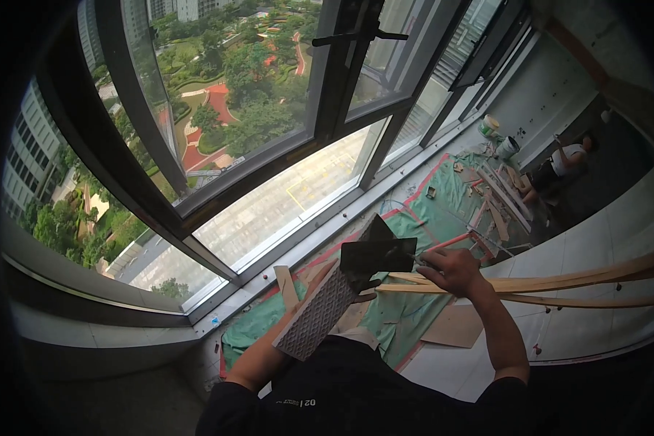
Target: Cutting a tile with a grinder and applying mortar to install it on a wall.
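A narrow strip of tile (pixel 312 312) with a waffle-patterned back slants up across the middle of the view. My left hand (pixel 365 296) grips it from behind, mostly hidden by it, with a few fingertips showing beside its right edge. My right hand (pixel 450 270) is closed on the handle of a dark flat trowel (pixel 367 254), whose rectangular blade lies over the upper part of the strip. Grey material appears under the blade; whether blade and strip touch is hard to tell.
Windows with dark frames (pixel 247 171) run along the left. Green sheeting (pixel 392 320), boards (pixel 498 211), long wooden slats (pixel 574 285) and buckets (pixel 490 127) lie along the floor and sill. Another person (pixel 559 163) crouches or sits at the far right. A curved tiled surface (pixel 610 229) is nearby.
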The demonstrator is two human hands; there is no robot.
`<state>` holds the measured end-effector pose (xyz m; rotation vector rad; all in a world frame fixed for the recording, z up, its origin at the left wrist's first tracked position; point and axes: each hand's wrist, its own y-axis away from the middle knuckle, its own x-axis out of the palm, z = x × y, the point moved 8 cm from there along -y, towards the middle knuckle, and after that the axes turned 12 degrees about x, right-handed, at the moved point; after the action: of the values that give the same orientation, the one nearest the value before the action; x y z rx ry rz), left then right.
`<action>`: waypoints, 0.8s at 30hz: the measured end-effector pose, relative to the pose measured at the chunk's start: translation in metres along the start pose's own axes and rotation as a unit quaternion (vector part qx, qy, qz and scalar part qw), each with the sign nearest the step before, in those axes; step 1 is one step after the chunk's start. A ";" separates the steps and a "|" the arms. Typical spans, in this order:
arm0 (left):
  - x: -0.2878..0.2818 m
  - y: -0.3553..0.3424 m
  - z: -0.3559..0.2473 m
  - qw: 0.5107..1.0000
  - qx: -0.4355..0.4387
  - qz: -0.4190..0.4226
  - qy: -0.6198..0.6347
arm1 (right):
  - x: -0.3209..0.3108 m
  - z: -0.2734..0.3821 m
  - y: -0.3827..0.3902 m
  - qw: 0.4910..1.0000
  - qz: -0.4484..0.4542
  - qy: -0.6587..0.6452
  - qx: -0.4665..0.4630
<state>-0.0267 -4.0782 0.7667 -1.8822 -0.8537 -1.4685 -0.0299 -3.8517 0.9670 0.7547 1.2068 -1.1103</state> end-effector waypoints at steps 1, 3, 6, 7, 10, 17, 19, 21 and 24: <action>-0.007 0.002 0.003 1.000 -0.007 0.013 0.022 | 0.005 0.007 -0.006 0.999 0.013 0.042 -0.011; 0.001 0.005 0.002 0.999 -0.012 0.029 0.028 | 0.011 0.002 -0.015 1.000 -0.019 0.020 0.001; 0.020 0.013 -0.003 0.997 -0.006 0.052 0.064 | 0.005 -0.004 -0.038 0.985 -0.156 0.008 0.071; 0.026 0.017 -0.005 0.994 0.005 0.061 0.094 | 0.014 -0.007 -0.033 0.985 -0.153 0.011 0.076; 0.027 0.022 -0.018 0.989 0.033 0.047 0.135 | 0.046 -0.030 -0.024 0.935 -0.128 -0.230 0.235; -0.028 0.015 -0.065 0.979 0.155 -0.045 0.124 | 0.177 0.072 0.047 0.685 0.031 -0.625 0.373; -0.039 0.016 -0.072 0.972 0.151 -0.049 0.172 | 0.203 0.099 0.056 0.682 0.038 -0.635 0.360; -0.032 0.018 -0.076 0.970 0.130 -0.012 0.203 | 0.223 0.114 0.072 0.748 0.061 -0.549 0.368; -0.054 0.029 -0.083 0.962 0.174 -0.069 0.199 | 0.215 0.134 0.106 0.786 0.116 -0.469 0.385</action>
<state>-0.0633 -4.1673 0.7293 -1.2378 -0.9823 -1.5858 0.1113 -3.9943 0.7797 0.7480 -0.2314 -1.5013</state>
